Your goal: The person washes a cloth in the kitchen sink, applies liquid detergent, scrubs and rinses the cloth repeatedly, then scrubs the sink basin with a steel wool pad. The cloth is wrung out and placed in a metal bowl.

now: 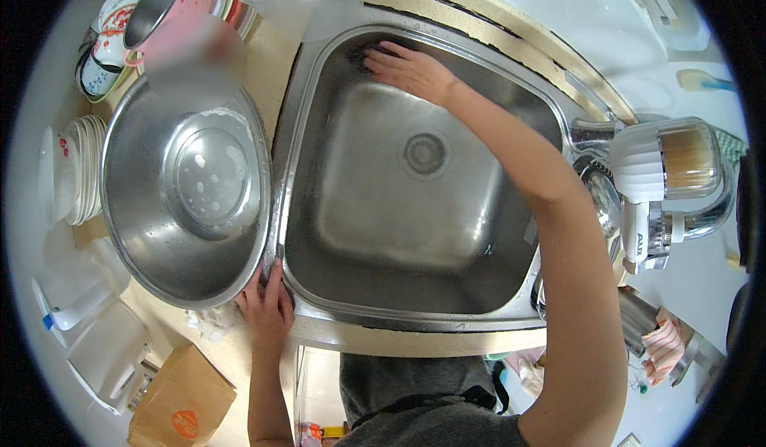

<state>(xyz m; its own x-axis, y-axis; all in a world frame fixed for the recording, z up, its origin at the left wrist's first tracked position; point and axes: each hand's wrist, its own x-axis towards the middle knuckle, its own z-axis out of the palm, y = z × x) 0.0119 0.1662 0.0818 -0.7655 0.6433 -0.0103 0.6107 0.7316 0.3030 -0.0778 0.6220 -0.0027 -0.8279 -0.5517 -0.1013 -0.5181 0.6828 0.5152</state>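
My right hand (413, 73) reaches across the stainless steel sink (407, 220) to its far left corner. Its fingers lie against the sink wall, and a small dark patch shows at the fingertips; whether it is a held pad or only shadow is unclear. The sink holds no dishes, and its round drain (425, 153) is in plain view. My left hand (267, 303) rests at the near left corner of the sink rim, fingers apart, beside the lip of a large stainless steel basin (137, 208). Wet spots and a little foam mark the basin's bottom.
Left of the basin stand stacked white plates (88, 169); behind are a pink pot (179, 4) and a translucent plastic tub (299, 4). A brown paper bag (179, 399) lies near left. The faucet with a water filter (637, 160) stands at right, past my forearm.
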